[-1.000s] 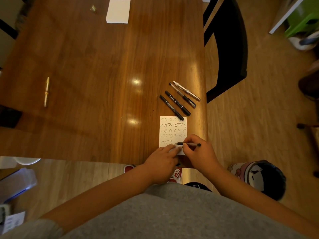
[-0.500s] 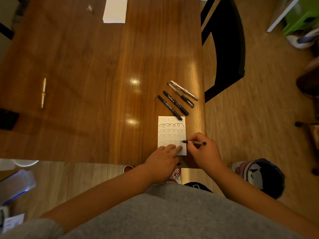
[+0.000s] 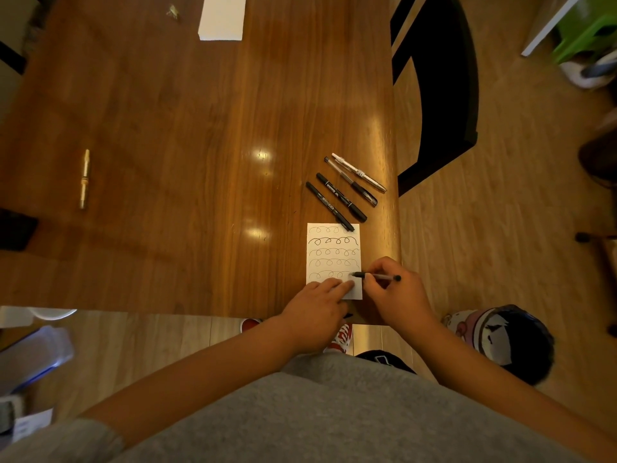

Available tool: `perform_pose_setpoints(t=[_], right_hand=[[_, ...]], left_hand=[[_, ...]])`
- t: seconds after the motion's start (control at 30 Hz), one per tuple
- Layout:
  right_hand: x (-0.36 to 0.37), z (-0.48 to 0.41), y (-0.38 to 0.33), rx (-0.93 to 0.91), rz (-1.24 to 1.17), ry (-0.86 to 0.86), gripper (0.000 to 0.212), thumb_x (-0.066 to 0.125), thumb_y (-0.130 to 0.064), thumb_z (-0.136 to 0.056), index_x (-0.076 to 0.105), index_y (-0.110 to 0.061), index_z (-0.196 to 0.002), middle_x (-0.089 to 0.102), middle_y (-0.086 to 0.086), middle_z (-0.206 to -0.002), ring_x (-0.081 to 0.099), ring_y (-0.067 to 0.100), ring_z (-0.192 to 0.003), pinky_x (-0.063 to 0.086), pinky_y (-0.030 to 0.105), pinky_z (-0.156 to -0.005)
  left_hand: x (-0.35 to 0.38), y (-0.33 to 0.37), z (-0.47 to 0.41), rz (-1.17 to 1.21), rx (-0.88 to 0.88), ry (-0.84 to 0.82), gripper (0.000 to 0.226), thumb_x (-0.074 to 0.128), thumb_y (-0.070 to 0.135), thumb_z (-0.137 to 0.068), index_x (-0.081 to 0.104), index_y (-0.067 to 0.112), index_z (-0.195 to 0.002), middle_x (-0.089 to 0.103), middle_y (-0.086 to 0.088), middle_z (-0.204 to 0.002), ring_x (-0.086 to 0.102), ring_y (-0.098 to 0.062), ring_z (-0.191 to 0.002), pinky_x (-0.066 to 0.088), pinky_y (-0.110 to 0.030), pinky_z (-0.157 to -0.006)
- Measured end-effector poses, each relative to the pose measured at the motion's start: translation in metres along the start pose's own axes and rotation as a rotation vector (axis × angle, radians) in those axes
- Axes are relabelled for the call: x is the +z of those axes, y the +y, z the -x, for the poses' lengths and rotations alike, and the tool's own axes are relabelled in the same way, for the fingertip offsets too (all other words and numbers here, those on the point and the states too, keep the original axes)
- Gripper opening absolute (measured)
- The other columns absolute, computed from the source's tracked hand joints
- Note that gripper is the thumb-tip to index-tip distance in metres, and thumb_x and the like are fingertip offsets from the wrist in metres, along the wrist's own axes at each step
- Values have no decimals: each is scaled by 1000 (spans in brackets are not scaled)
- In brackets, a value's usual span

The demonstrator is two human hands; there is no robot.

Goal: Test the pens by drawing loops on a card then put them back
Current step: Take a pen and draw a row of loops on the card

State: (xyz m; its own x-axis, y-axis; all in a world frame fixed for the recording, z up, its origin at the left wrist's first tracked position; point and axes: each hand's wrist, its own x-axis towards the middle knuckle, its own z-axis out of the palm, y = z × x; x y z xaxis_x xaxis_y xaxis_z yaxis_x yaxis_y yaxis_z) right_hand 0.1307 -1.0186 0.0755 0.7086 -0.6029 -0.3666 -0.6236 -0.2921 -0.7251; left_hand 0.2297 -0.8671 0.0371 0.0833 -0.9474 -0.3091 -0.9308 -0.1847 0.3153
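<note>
A white card (image 3: 334, 248) lies at the surface's (image 3: 200, 162) near right, bearing five loop rows, the second boldest. A slim pen (image 3: 377, 277), pinched by the right hand (image 3: 397, 295), touches the fifth row's right end. Four pens (image 3: 344, 193) lie slanted side by side just beyond; the leftmost overlaps the card's far edge.

White rectangular paper card (image 3: 334, 257) shows black loop rows; beyond it black marker pen (image 3: 341, 196), white plastic pen (image 3: 359, 172); brown wood-grain table (image 3: 200, 128).

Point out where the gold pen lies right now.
In the head view, the gold pen lies alone on the table's left side, far from the card.
</note>
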Motion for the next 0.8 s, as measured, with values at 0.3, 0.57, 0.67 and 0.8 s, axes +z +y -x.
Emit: perform_pose_setpoints(t=[0.3,0.57,0.67,0.8], right_hand=[[-8,0,3,29,-12,17,22,62,-22,-91,55,-38,-78,61,-16,-78,60,4,-71,46,15,-53],[-9,-1,9,66,0,16,17,62,-23,-89,58,-34,-78,61,-14,-76,59,7,-71,43,16,-52],[-11,0,11,107,-101,107,12,61,-22,-90,61,-30,-82,65,-10,-77,62,9,-73,50,24,-57],[-25,-3,9,186,-319,184,10,61,-16,-91,64,-25,-87,69,0,-76,68,15,-71,55,28,-60]], left_hand=[[-2,0,0,0,-10,-1,38,41,38,-101,56,21,-132,25,-6,-158,22,-27,-142,27,-44,-111],[-3,0,0,13,-14,7,41,40,40,-101,55,19,-132,28,-5,-157,24,-26,-141,29,-44,-109],[-5,-1,0,43,-21,1,41,40,40,-101,57,17,-130,30,-4,-157,25,-25,-141,29,-43,-109],[-15,-2,-3,195,-78,43,36,42,38,-101,59,14,-122,49,-6,-141,41,-23,-129,38,-38,-102]])
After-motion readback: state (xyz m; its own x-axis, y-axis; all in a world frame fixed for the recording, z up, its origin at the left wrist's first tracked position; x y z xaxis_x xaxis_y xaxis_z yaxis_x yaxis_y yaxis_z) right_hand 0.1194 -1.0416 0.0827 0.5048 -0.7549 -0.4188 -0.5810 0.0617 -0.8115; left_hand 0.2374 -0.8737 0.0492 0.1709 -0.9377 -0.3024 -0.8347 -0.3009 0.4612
